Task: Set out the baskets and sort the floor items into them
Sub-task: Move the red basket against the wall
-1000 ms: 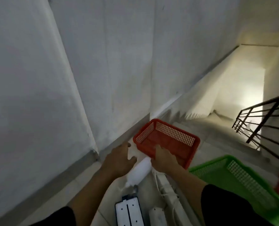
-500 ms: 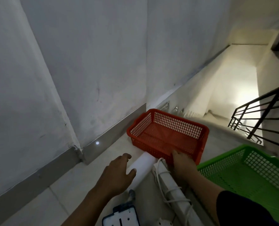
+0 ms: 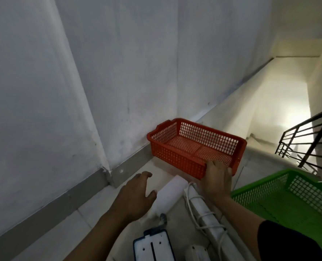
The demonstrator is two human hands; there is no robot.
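Note:
A red mesh basket (image 3: 177, 157) stands on the floor by the wall corner, empty inside. My right hand (image 3: 217, 180) grips its near rim, fingers hooked over the edge. My left hand (image 3: 135, 194) hovers open, fingers spread, over a white cylinder (image 3: 172, 193) lying on the floor just left of the basket. A green mesh basket (image 3: 292, 202) sits to the right, partly behind my right arm. A white power strip with a wrapped cord (image 3: 205, 217) lies below the red basket.
A white and dark flat device (image 3: 152, 247) and a small white object (image 3: 198, 253) lie at the bottom edge. Walls and a grey skirting (image 3: 49, 210) close off the left. A stairwell with a black railing (image 3: 307, 142) drops away on the right.
The red basket has slid farther from me toward the wall corner with my right hand on its near rim. My left hand stays open over the white cylinder.

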